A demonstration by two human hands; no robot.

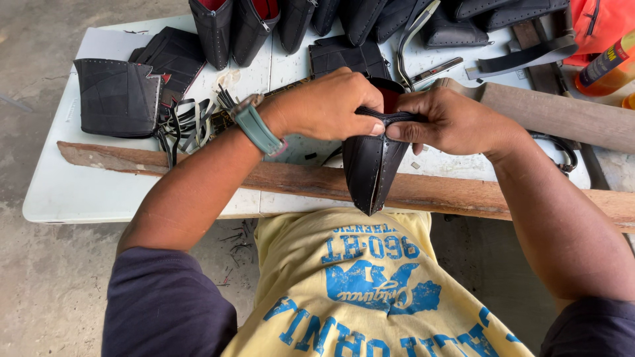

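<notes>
"Holding what, there?"

"My left hand (324, 106) and my right hand (453, 122) both pinch the top edge of this black pouch (370, 165). My fingers are pressed together on the zipper strip (390, 117). The pouch hangs down over the near edge of the white table (59, 192), just past the wooden plank (297, 180)."

"Is it done yet?"

"Not yet, I think. The sides already have a row of little stitch holes, and the red inside peeks out at the top. The zipper strip looks loose, so I guess it needs fixing in place."

"And the others?"

"A row of black pouches (251, 26) stands along the far edge; those look finished. A flat black piece (116, 96) lies near the far left corner, with thin black strips (182, 129) beside it. I think those wait to be made up. An orange bottle (605, 66) sits by the far right corner."
</notes>
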